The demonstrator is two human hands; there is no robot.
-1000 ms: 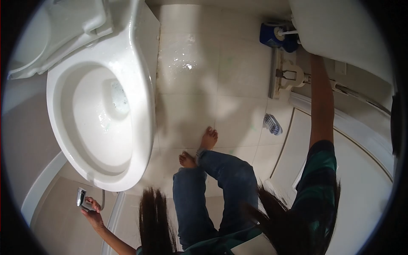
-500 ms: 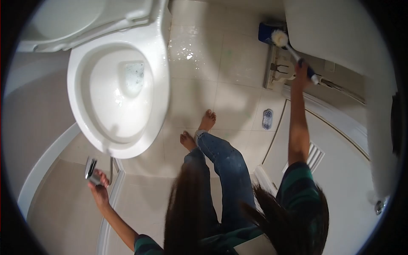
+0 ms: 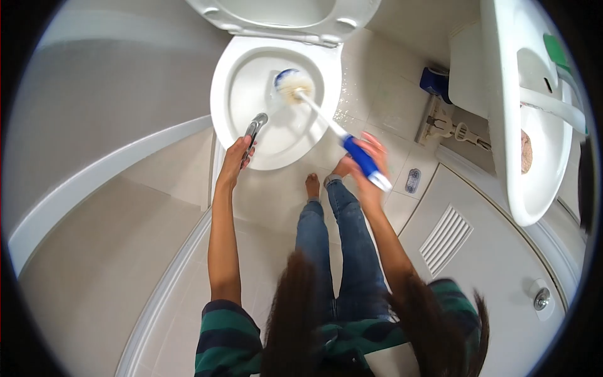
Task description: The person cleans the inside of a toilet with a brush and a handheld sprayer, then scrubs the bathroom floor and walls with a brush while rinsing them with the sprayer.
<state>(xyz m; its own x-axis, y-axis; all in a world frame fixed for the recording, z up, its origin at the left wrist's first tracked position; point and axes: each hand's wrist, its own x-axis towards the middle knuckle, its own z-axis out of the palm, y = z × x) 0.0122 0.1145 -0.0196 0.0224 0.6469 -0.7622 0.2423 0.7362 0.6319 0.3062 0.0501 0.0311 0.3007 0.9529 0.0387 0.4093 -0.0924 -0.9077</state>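
Observation:
My left hand [image 3: 235, 158] is wrapped round a chrome hand sprayer [image 3: 254, 125], whose head points over the toilet bowl [image 3: 220, 94]. A faint spray reaches from it toward the brush bristles. In my right hand [image 3: 369, 192] is the blue and white handle of a toilet brush [image 3: 325, 118], slanting down to the left. Its round, pale bristle head, with blue at the far side, is over the inside of the bowl. The right fingers are slightly blurred around the handle. The toilet seat and lid [image 3: 282, 31] are raised.
A white sink [image 3: 510, 151] juts out at the right, with a green item [image 3: 555, 51] on it. Below it stands a dark blue container [image 3: 434, 83] near the wall. A floor drain [image 3: 412, 181] lies by the door [image 3: 496, 251]. The floor tiles [image 3: 355, 81] glisten wet beside the toilet.
My right hand has brought the brush from beside the blue container at the right to over the bowl. My left hand has swung the sprayer in toward the bowl. The view has turned.

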